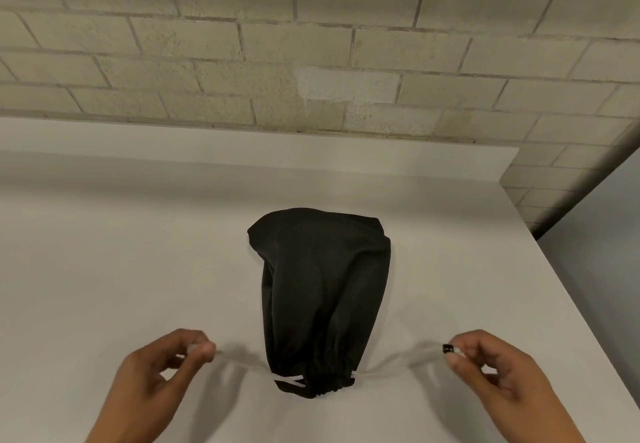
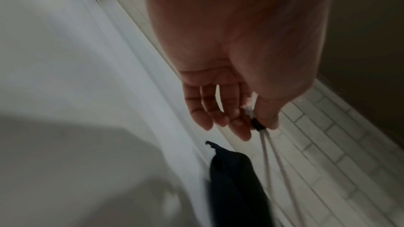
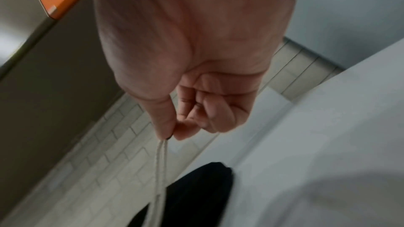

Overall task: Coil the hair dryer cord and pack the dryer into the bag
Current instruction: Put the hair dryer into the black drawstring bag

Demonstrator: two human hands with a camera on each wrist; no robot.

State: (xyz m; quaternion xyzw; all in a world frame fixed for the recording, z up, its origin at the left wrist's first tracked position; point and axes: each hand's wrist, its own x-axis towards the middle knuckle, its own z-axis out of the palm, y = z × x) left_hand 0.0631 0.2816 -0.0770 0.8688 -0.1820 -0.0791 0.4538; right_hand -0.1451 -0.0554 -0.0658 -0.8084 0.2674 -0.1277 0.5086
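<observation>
Head view: black bag (image 1: 323, 299) lies mid-worktop (image 1: 121, 252), its mouth gathered at 6 o'clock; left hand (image 1: 162, 370) and right hand (image 1: 491, 366) pinch white drawstrings (image 1: 242, 363); left wrist view: fingers (image 2: 265, 118) pinch paired cords; right wrist view: the same.
</observation>
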